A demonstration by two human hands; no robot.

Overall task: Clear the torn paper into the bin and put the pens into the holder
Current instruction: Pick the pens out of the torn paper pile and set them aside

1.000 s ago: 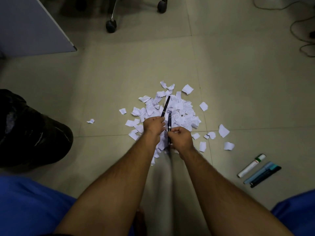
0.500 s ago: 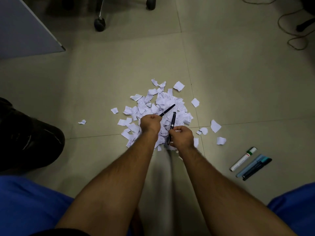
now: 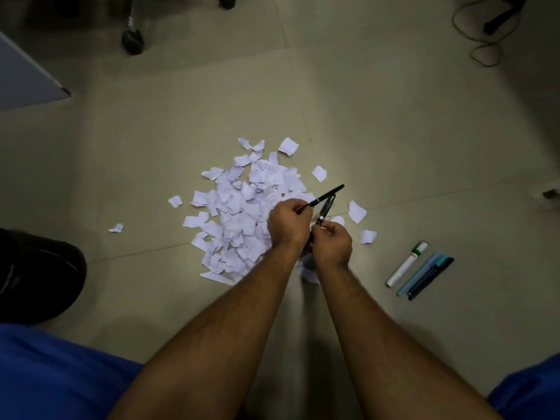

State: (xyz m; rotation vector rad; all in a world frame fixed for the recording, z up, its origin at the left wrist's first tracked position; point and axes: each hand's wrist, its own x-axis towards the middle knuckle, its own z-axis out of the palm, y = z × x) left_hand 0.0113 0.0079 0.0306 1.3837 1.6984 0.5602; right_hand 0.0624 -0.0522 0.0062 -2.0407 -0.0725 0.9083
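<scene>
A heap of torn white paper (image 3: 242, 213) lies on the tiled floor in front of me. Above its right edge my left hand (image 3: 289, 224) is shut on a thin black pen (image 3: 328, 194) that points up and right. My right hand (image 3: 333, 242) is shut on a thicker black pen (image 3: 325, 209), held close beside the first. On the floor to the right lie a white marker with a green cap (image 3: 406, 265), a light blue pen (image 3: 419, 274) and a dark pen (image 3: 430, 278), side by side. No pen holder is in sight.
A black bin bag (image 3: 36, 274) sits at the left edge. Loose scraps (image 3: 116, 228) lie apart from the heap. A chair castor (image 3: 132, 42) and a grey panel (image 3: 27, 77) are at the back left, cables (image 3: 481, 47) at the back right. My blue-clad knees frame the bottom.
Both hands have shifted right off the heap's middle, each keeping its pen. The thin pen has tilted further to the right, and the two pens have come closer together.
</scene>
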